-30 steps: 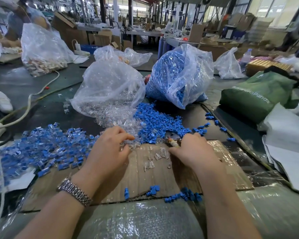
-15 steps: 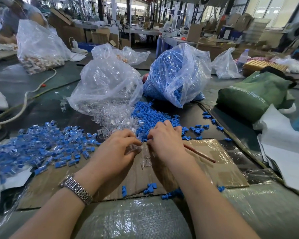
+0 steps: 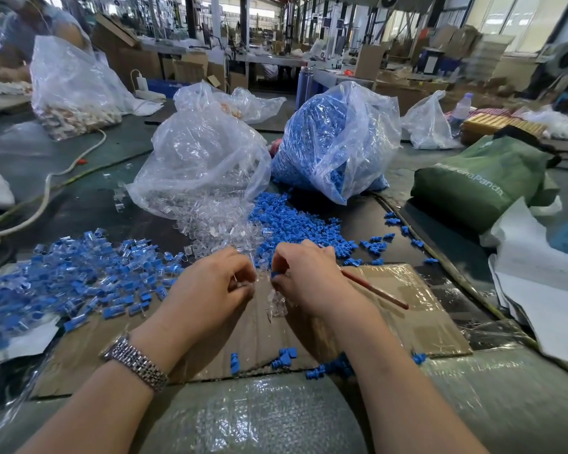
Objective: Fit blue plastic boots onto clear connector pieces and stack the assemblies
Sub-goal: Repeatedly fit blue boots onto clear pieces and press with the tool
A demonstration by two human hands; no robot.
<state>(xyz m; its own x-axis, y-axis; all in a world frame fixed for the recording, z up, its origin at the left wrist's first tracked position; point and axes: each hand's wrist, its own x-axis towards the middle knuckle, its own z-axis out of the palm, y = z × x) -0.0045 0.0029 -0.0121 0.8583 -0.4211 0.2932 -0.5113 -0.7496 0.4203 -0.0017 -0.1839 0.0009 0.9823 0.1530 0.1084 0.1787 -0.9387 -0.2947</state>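
Observation:
My left hand (image 3: 210, 283) pinches a clear connector piece (image 3: 240, 283) between thumb and fingers. Facing it, my right hand (image 3: 305, 276) pinches a blue boot (image 3: 275, 274); the two pieces are a finger's width apart above a cardboard sheet (image 3: 407, 309). A thin red stick (image 3: 374, 290) juts out from under my right hand. Loose clear connectors (image 3: 220, 231) spill from a clear bag (image 3: 200, 158). Loose blue boots (image 3: 292, 224) spread out from a second bag (image 3: 335, 139). Finished blue-and-clear assemblies (image 3: 79, 276) lie heaped at the left.
A few clear pieces (image 3: 276, 306) lie on the cardboard below my hands, and stray blue boots (image 3: 286, 355) near its front edge. A green bag (image 3: 479, 178) and white sheets (image 3: 538, 290) sit at the right. A white cable (image 3: 46, 191) crosses the left side.
My right hand has moved left from the cardboard's middle to meet my left hand, now pinching a blue boot. The left hand rose slightly with its clear piece. The red stick became visible.

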